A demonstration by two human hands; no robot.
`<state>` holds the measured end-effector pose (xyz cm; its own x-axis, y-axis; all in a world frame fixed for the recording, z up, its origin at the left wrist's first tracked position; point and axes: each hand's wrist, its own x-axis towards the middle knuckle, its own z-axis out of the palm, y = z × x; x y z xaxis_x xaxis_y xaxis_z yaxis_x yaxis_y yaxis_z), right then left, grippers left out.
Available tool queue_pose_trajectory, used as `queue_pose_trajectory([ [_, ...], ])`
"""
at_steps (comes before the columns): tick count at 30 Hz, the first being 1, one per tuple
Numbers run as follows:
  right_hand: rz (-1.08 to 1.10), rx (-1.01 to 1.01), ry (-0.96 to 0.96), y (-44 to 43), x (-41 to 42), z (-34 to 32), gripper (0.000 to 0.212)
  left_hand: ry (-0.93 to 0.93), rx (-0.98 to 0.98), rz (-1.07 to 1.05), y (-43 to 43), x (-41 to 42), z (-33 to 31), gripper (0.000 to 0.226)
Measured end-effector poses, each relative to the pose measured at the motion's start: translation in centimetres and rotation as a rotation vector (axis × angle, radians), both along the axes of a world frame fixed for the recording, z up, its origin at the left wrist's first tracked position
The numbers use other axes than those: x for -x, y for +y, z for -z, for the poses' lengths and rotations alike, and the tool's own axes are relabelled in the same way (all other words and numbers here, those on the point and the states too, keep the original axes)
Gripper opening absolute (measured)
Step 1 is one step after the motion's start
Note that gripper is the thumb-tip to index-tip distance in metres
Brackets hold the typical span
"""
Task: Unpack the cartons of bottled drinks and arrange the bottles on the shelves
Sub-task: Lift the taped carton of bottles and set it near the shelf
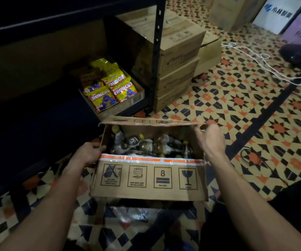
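An open cardboard carton (148, 180) stands on the patterned floor in front of me, its near flap folded down and showing handling symbols. Inside lie several bottles (149, 144) with yellow caps, jumbled on their sides. My left hand (90, 153) grips the carton's left wall at the rim. At the right end of the raised far flap (151, 122), my right hand (209, 138) pinches the flap's edge. The dark metal shelf unit (156, 51) stands just behind the carton.
A box of yellow snack bags (110, 86) sits on the bottom shelf. Stacked brown cartons (178, 57) stand right of the shelf post, more boxes at the far right. White cords (254, 58) and a black cable (249, 156) trail over the tiled floor.
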<state>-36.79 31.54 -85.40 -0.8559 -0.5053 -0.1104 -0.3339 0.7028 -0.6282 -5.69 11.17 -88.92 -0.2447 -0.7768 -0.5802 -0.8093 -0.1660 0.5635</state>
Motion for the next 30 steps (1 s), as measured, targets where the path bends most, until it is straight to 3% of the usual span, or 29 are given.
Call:
queue_pose_trajectory([
  [4,0.068,0.136,0.07,-3.4,2.0,-0.6,0.033,0.0,0.031,0.091,-0.1,-0.1,-0.1,0.017],
  [15,-0.147,0.183,0.09,-7.0,5.4,0.0,0.019,-0.082,0.167,0.203,-1.0,2.1,0.5,0.023],
  [21,-0.01,0.211,0.058,-4.3,6.4,1.3,0.031,-0.08,0.192,0.295,-1.4,5.3,0.4,0.022],
  [26,0.072,0.057,-0.061,-3.4,8.5,2.6,0.049,-0.053,0.158,0.308,-1.8,6.9,0.4,0.021],
  [30,0.043,-0.125,-0.103,-3.1,8.6,3.7,0.044,-0.121,0.138,0.321,-2.2,7.7,-0.2,0.025],
])
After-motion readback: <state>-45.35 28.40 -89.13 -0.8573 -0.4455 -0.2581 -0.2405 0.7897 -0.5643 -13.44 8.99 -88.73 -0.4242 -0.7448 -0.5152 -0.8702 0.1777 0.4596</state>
